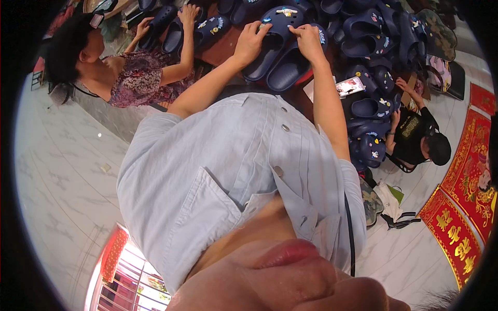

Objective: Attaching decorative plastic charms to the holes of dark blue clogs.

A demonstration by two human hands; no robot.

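Note:
A pair of navy blue clogs lies in front of me, soles down and heels toward me. The left clog carries small coloured charms on its holed toe. My left hand grips its upper at the left side, with thumb and fingers near a charm. My right hand closes on the upper of the right clog, thumb at the gap between the two shoes. Light lettering charms show just right of that hand. Whether either hand pinches a charm is too small to tell.
Many navy clogs are heaped to the right and far side. A lit phone rests right of my forearm. At the left, a co-worker in a patterned top handles clogs; another in black sits at the right. Red banners lie beyond.

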